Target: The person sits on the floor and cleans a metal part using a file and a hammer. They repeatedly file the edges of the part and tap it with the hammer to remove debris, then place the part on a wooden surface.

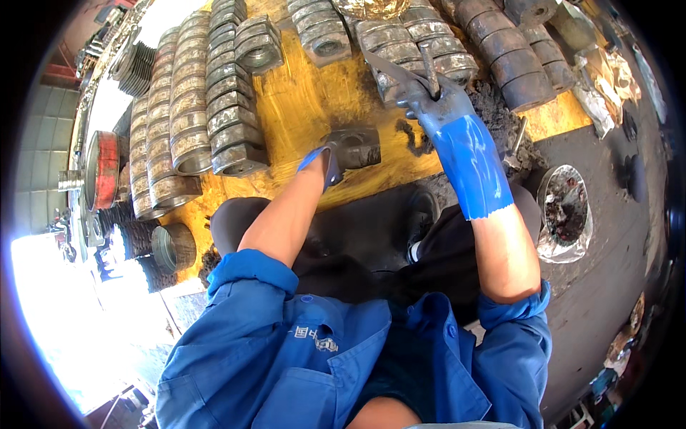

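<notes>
My right hand (437, 96), in a long blue rubber glove stained dark at the fingers, is closed above the yellow worktop (314, 86). A thin flat blade, looking like a scraper blade (384, 66), juts to the upper left from it, and a short metal rod (429, 68) stands up at the fingers. I cannot tell whether rod and blade are one tool. My left hand (329, 164), also blue-gloved, grips the left side of a dark, greasy metal block (359, 146) with a rounded opening, at the worktop's near edge. Its fingertips are mostly hidden.
Rows of thick metal rings (191, 107) line the left and far side; darker cylinders (511, 57) lie far right. Black grimy debris (493, 114) is heaped right of my right hand. A lined bucket (564, 214) of dark waste stands on the right. A red-rimmed wheel-like part (107, 170) sits far left.
</notes>
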